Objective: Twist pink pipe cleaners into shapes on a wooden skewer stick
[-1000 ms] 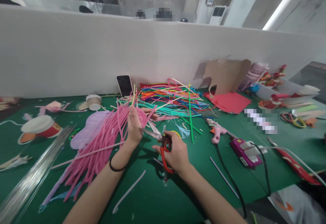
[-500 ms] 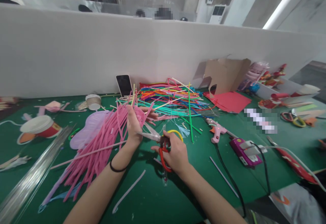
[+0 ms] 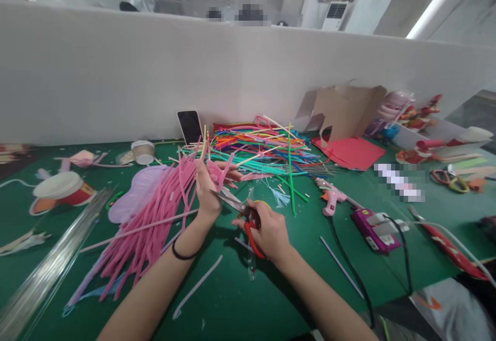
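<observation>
Lying nearest on the green table, a pale loose stem sits between the two forearms, apart from both hands. Beyond it, the right hand holds the scissors by the handles, fingers curled around the grip; presumably this grip lets the hand work the blades. The blades stand slightly apart and point leftward at the left hand. Whether the tips touch skin or pink material cannot be determined.

The left hand holds the pink piece upright just past the blades. One digit rises on the near side and other fingertips show, partly parted, on the far side; the piece is between them, though the exact pinch is hidden. This hold appears intended to steady the piece and present it to the blades.

To the left, the pink stems fan toward the near edge, their upper ends beside the left hand, seemingly for ready supply. To the right, the glue gun rests near the purple power strip, likely to suit its cord.

Farther back, mixed coloured stems lie heaped, probably as reserve stock. The phone leans against the white partition, apparently for support. Red sheets lie before folded cardboard, right of the heap.
</observation>
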`<state>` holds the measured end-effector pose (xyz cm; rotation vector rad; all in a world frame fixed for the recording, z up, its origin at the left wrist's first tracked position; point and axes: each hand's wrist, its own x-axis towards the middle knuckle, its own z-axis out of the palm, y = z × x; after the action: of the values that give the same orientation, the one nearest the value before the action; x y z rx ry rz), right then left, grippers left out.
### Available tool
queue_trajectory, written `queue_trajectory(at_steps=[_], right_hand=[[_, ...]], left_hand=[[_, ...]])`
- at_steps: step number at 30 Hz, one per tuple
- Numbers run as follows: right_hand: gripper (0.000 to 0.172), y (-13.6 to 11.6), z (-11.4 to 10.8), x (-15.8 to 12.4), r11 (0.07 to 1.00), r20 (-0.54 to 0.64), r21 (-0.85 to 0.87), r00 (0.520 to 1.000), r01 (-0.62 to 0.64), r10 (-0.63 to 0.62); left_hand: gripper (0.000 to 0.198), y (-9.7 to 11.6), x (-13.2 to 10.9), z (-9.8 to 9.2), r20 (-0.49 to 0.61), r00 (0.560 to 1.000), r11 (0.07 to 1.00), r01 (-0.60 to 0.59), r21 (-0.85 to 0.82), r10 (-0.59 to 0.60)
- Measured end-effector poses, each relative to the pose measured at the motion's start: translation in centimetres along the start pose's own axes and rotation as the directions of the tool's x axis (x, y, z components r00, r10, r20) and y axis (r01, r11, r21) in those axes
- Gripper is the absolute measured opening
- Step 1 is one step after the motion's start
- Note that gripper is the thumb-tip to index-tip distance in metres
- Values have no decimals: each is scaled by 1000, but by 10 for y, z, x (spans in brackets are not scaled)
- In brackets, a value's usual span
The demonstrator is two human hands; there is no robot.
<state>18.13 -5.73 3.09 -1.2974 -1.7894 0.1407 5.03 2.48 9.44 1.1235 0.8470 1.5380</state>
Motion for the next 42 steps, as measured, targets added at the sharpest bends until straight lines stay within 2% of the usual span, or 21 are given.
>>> queue_trajectory(at_steps=[5, 15, 25, 30, 36, 42], right_hand=[[40, -1, 1, -1, 999, -1, -27, 1000, 31, -31], [41, -6, 1, 1, 999, 31, -48, 999, 22, -20], [40, -10, -2, 0, 960, 55, -250, 991, 128, -118], [36, -12, -4, 0, 963, 65, -232, 990, 139, -127], [32, -13, 1, 0, 957, 44, -239, 986, 167, -161], [34, -16, 1, 1, 960, 31, -218, 985, 174, -172]], left_hand=[[74, 0, -1, 4, -57, 997, 998, -56, -31, 54], [73, 5, 0, 4, -80, 997, 999, -23, -46, 20], [69, 3, 0, 5, -97, 995, 999, -39, -10, 38], [69, 5, -1, 6, -88, 994, 998, -60, 10, 60], [67, 2, 0, 4, -84, 996, 999, -14, -30, 12], [68, -1, 1, 3, -84, 996, 999, -27, -33, 24]])
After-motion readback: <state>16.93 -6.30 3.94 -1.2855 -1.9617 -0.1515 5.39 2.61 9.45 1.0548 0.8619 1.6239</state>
